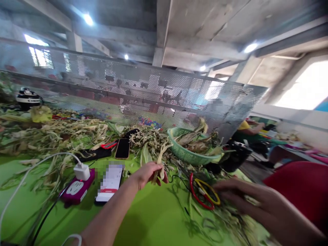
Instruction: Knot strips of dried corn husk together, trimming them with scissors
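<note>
1. Black-and-white container (28,99), far left: lettering on the white band, too blurred to read.
2. Purple power strip (77,189): white emblem on top; no legible wording. A white plug (82,172) is seated in it.
3. Lit phone (110,184): screen partly masked by pixels; red band present, text not legible.
4. Dark phone (122,149), behind: blank screen, no brand visible.
5. Left hand (151,172): fingers closed on a dried husk (162,158), held just above the green tabletop (143,218), right of the lit phone.
6. Husk assessment: judged very light, papery and flexible, not slippery, liable to split along its length. Best hold: a gentle pinch at the gathered lower end, leaving the loose strips free.
7. Green basket (185,152), behind: contains husk-like leaves; no label seen.
8. Red and yellow loops (205,193): no marking readable.
9. Right hand (268,200): blurred, fingers partly curled beside the loops; whether it grips anything cannot be told.
</note>
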`<state>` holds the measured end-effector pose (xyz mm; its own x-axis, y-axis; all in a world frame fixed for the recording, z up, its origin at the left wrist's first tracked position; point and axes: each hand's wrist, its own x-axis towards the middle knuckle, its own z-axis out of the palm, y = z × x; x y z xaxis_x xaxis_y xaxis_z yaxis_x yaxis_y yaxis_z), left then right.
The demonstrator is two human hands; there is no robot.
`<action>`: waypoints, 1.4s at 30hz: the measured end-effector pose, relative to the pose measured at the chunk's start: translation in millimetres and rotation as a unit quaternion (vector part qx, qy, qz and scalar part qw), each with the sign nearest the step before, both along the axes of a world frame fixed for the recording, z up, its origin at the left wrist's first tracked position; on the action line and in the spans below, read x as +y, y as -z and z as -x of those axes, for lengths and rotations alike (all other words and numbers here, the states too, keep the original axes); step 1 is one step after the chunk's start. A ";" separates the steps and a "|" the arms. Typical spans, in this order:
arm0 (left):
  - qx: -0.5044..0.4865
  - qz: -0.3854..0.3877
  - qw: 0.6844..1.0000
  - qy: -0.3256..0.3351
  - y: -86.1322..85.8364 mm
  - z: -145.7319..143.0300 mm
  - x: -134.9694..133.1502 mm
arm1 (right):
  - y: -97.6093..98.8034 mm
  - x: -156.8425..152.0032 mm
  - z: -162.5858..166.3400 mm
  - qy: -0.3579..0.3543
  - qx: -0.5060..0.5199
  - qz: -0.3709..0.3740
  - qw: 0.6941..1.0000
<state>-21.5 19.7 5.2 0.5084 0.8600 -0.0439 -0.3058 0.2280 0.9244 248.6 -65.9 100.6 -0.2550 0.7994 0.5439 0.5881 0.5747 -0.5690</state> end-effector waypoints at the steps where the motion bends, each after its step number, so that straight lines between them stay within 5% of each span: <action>1: 0.004 -0.005 1.000 0.008 -0.1 0.4 -0.8 | -5.4 10.5 16.6 -0.034 -0.060 0.050 0.996; 4: 0.017 -0.018 0.999 0.020 -2.4 0.7 -4.5 | -4.3 41.5 63.9 -0.025 -0.063 0.057 0.996; 9: 0.005 -0.018 0.999 0.026 -6.7 -3.0 -8.9 | 29.1 77.3 102.4 -0.014 -0.044 0.033 0.998; 21: -0.033 -0.017 0.999 0.013 1.0 -9.6 -5.0 | 55.8 84.5 92.4 -0.032 0.008 0.053 0.998; 30: -0.078 0.019 0.994 -0.073 4.3 -7.4 -0.7 | 48.5 79.5 91.2 -0.054 0.030 0.085 0.994; 33: -0.096 0.031 0.989 -0.105 3.5 -5.7 0.5 | 41.7 74.5 93.5 -0.123 0.114 0.151 0.974; 37: -0.111 0.044 0.985 -0.126 1.8 -4.3 0.7 | 37.7 67.1 97.6 -0.237 0.226 0.258 0.909; 42: -0.113 0.032 0.983 -0.142 4.1 -1.3 3.4 | 32.8 58.8 96.7 -0.262 0.293 0.295 0.871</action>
<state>-20.3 23.1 1.0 0.2513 0.9678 -0.0159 -0.5606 0.1589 0.8127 151.8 -7.1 67.7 -0.4850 0.8419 0.2367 -0.1579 0.1820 -0.9705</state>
